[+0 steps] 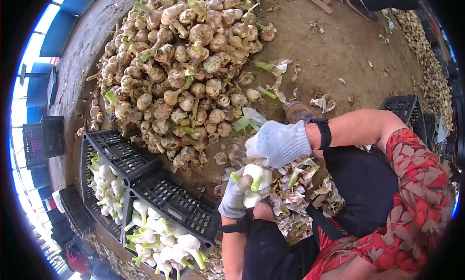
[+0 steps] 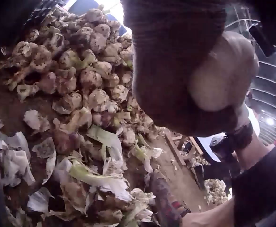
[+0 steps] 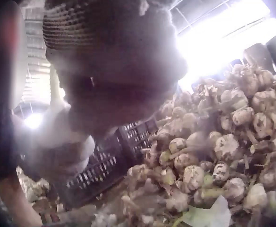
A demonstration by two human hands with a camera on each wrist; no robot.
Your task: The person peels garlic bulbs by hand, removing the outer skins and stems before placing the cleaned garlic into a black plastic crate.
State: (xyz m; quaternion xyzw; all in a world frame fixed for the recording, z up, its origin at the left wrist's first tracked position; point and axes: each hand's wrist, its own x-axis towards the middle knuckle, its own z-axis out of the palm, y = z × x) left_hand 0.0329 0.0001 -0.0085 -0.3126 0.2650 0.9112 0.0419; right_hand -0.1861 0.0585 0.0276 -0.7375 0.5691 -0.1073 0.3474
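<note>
My gloved left hand (image 1: 235, 196) grips white garlic bulbs (image 1: 259, 176) with short green stems, low in front of my knees. In the left wrist view a pale bulb (image 2: 227, 71) shows large beside the dark glove. Just above these bulbs is my gloved right hand (image 1: 280, 143), back of the hand up and fingers bent down toward them. Its fingertips are hidden, and I cannot tell whether they pinch anything. In the right wrist view, white garlic (image 3: 64, 153) appears below the right glove (image 3: 109, 71).
A big heap of unpeeled garlic (image 1: 193, 62) lies ahead. Black crates (image 1: 169, 197) at left hold cleaned white bulbs (image 1: 164, 241). Peeled skins (image 1: 293, 202) litter the ground between my legs. Another black crate (image 1: 404, 110) stands at right, and a wooden frame (image 1: 315, 0) lies at the back.
</note>
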